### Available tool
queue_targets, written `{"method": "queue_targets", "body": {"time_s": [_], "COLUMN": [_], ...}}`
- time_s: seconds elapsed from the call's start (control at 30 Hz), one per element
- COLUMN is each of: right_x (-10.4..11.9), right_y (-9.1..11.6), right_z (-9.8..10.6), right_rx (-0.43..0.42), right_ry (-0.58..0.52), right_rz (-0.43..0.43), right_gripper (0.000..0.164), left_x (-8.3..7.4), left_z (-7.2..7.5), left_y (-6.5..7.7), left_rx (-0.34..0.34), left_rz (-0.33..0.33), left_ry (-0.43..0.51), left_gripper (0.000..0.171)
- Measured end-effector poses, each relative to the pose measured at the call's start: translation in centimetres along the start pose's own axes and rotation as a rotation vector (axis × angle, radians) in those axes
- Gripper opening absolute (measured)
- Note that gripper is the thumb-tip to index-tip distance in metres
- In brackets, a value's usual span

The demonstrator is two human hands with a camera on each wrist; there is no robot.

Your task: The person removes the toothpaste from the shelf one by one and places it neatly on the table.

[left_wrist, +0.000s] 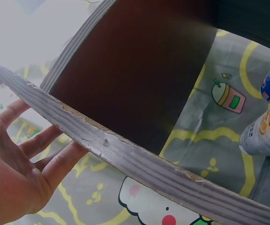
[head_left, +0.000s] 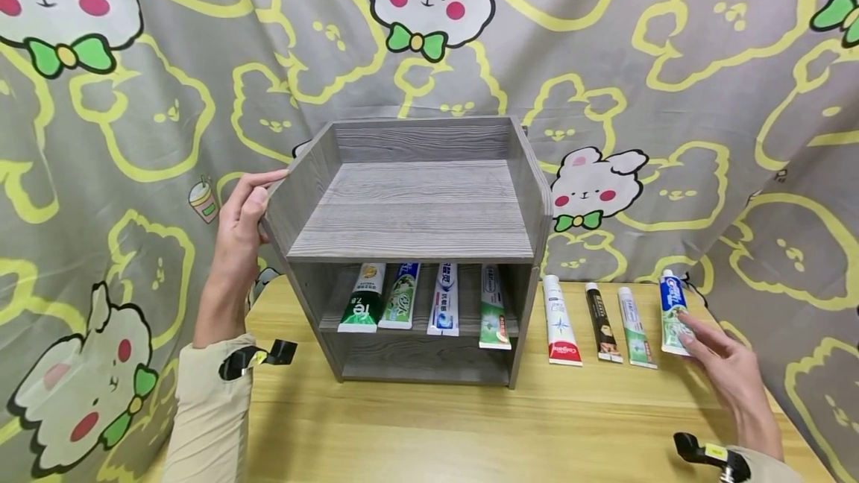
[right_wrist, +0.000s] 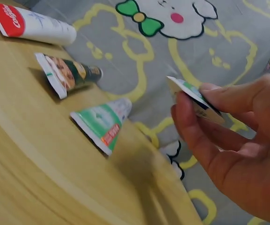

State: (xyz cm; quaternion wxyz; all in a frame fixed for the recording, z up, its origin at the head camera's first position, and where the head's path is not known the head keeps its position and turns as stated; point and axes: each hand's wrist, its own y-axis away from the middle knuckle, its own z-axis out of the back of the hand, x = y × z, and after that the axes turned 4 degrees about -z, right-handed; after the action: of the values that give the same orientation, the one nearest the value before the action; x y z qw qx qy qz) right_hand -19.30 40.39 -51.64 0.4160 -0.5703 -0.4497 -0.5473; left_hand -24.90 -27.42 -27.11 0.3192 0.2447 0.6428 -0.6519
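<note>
My left hand (head_left: 243, 218) holds the upper left side panel of a grey wood-grain shelf unit (head_left: 416, 207). In the left wrist view, its fingers (left_wrist: 62, 164) lie along the panel's edge. On the right, my right hand (head_left: 725, 364) pinches a blue and green toothpaste tube (head_left: 673, 311) near its flat end. The right wrist view shows that tube (right_wrist: 191, 91) between thumb and fingers, apart from the table. Inside the unit's middle compartment lie several tubes, among them a dark green one (head_left: 364, 300) and a white-green one (head_left: 494, 311), flat ends forward.
Right of the unit, a red-white Colgate tube (head_left: 562, 323), a black tube (head_left: 603, 323) and a small white-green tube (head_left: 636, 330) lie in a row on the wooden table (head_left: 429, 431). A patterned grey curtain (head_left: 577, 43) hangs behind and along both sides.
</note>
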Motion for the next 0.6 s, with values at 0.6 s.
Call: {"method": "queue_targets", "body": {"time_s": [0.6], "right_x": [-3.0], "right_y": [-1.3], "right_z": [1.2], "right_rx": [-0.098], "right_ry": [0.316], "right_rz": [-0.04], "right_gripper": [0.03], "left_x": [0.1], "left_z": [0.0], "left_y": [0.0], "left_rx": [-0.009], "left_rz": [-0.012], "left_ry": [0.003], "left_gripper": [0.04]}}
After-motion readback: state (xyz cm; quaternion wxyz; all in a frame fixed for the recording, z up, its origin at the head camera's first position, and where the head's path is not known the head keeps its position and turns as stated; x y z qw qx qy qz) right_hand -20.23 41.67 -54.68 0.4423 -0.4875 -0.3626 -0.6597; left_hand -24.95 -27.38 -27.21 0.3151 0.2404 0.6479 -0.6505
